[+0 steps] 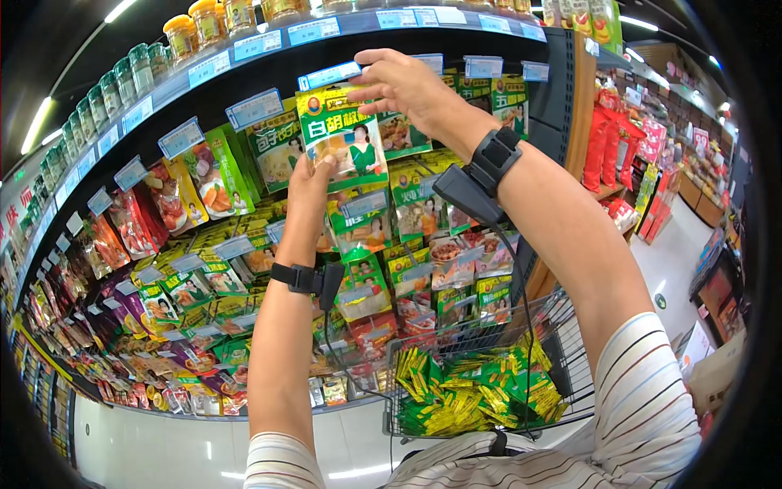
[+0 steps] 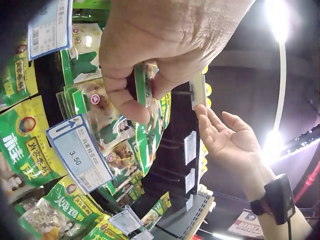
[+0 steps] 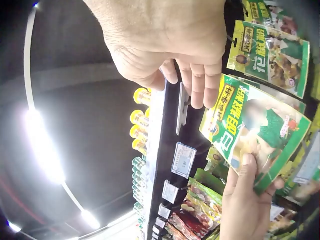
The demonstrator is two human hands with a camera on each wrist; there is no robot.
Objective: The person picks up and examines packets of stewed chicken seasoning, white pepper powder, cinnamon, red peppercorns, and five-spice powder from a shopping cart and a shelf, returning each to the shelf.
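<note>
In the head view, my left hand (image 1: 306, 191) pinches the lower left edge of a green and yellow seasoning packet (image 1: 356, 130), thumb in front. The packet stands upright at the top row of the rack, facing me. My right hand (image 1: 411, 88) is beside its top corner, fingers extended toward a blue-edged price tag (image 1: 330, 76). In the right wrist view, the right hand's fingers (image 3: 198, 85) reach right to the packet's upper edge. The left wrist view shows the left thumb and fingers pressing the packet (image 2: 143, 90) between them, with the right palm up beyond.
More seasoning packets (image 1: 358, 224) hang in rows below and to the left, with price tags (image 1: 181, 137) in front. Jars (image 1: 181, 34) line the shelf above. A wire shopping cart (image 1: 582, 359) with heaped green and yellow packets (image 1: 481, 391) stands below my arms. An aisle (image 1: 664, 277) lies at right.
</note>
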